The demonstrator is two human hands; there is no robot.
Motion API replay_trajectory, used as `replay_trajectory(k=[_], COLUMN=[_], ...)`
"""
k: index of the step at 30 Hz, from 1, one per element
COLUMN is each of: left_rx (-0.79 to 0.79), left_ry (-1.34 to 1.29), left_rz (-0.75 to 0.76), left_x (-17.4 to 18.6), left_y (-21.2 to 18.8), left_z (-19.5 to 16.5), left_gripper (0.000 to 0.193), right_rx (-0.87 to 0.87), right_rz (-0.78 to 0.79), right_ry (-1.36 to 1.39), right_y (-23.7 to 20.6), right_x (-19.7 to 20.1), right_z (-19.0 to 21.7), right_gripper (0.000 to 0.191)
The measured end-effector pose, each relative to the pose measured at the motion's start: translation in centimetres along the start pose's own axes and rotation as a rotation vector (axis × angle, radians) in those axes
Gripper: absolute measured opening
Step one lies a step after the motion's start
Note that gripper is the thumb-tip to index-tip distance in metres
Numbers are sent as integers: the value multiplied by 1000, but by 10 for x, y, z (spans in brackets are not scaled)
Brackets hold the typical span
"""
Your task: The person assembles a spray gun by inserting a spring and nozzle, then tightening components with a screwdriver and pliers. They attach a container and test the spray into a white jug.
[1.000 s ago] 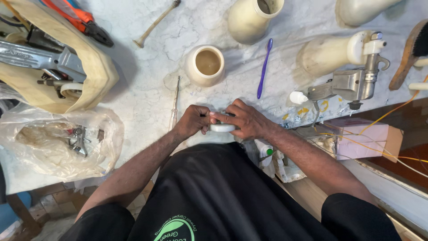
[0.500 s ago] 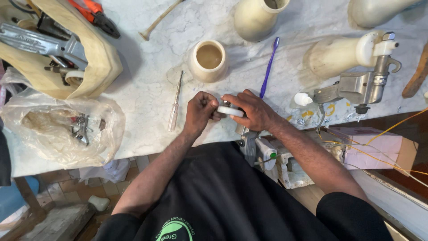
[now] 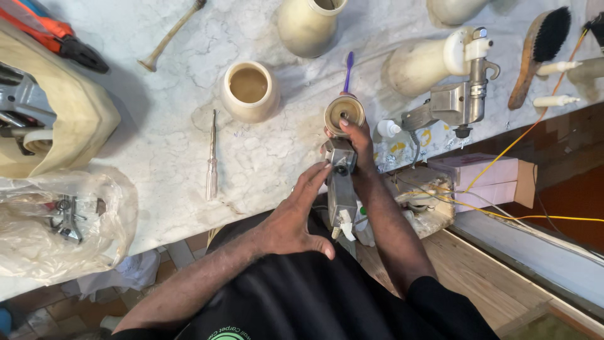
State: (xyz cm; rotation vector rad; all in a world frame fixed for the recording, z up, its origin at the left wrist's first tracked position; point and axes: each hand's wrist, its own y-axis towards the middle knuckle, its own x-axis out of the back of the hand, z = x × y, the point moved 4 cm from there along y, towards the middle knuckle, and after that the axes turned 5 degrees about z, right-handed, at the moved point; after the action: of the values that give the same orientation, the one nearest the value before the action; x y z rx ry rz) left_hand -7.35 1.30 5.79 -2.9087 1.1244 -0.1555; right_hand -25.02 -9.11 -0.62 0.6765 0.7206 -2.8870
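The right hand was closed around a grey metal tool, gripping it near its upper end, with the fingers also touching a small round cream part that sat at the top of the tool, just beyond the fingertips. The tool's body ran down from the grip toward the person's lap, over the edge of the marble tabletop. The left hand lay open and flat, its fingertips pressing the side of the tool just below the right hand's hold, grasping nothing itself. Just past the cream part lay a purple toothbrush. To the left of the grip stood a cream cup, and nearer it a slim screwdriver. To the right of the grip lay a metal spray gun attached to a cream bottle.
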Motion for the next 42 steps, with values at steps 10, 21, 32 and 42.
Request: replay_trajectory(k=[10, 21, 32, 42], left_rx=[376, 22, 12, -141], left_ry=[-851, -672, 57, 281], left_rz=[-189, -309, -375, -363], left_x=[8, 71, 87, 42], left_y=[0, 81, 79, 61], left_z=[74, 108, 33, -1], left_gripper=[87, 41, 44, 66], right_rx=[277, 355, 628, 775], right_rz=[-5, 62, -69, 33], right_ry=[-267, -443, -605, -670], right_y=[4, 5, -13, -42], right_x=[-10, -11, -23, -11], right_z=[-35, -60, -53, -51], right_gripper=[71, 70, 69, 68])
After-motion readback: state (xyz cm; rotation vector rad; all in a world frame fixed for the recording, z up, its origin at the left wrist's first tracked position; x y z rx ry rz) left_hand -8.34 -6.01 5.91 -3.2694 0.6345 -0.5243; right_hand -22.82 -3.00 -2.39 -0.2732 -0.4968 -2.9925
